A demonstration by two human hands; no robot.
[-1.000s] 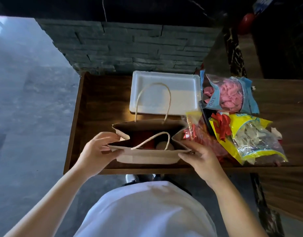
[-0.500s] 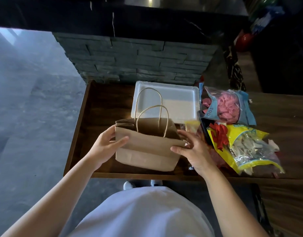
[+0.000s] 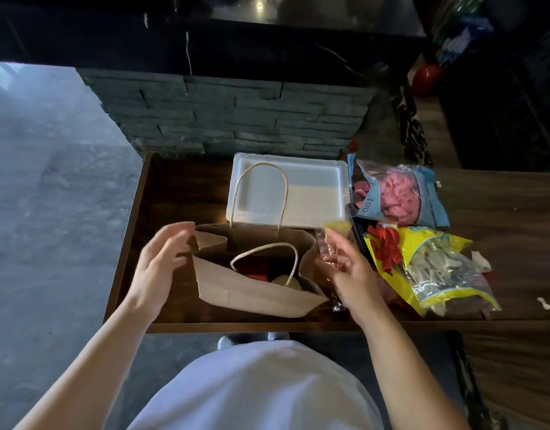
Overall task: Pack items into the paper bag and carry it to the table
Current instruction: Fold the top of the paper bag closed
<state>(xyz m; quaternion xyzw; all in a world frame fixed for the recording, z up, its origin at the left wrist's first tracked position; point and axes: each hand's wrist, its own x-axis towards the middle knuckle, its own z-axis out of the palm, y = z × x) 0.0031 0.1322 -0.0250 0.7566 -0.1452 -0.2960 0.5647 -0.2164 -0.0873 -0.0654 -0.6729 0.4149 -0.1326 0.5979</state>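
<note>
Two hands stand at the sides of the paper bag [image 3: 252, 290], which sits open on the near edge of the wooden counter [image 3: 180, 193], in front of a white foam tray [image 3: 314, 193]. The left hand [image 3: 157, 265] is spread, fingers just beside the bag's left fold, grasping nothing. The right hand [image 3: 345, 271] is also loose and open beside the right wall; some clear plastic lies under its fingers, but I cannot tell if it touches it. Inside the bag I see something red and something pale. To the right lie a pink balloon packet [image 3: 398, 193] and a yellow balloon packet [image 3: 435, 268]. I judge the bag light, with thin paper that creases easily, so the two rope handles [image 3: 258, 193] are the best place to hold it.
</note>
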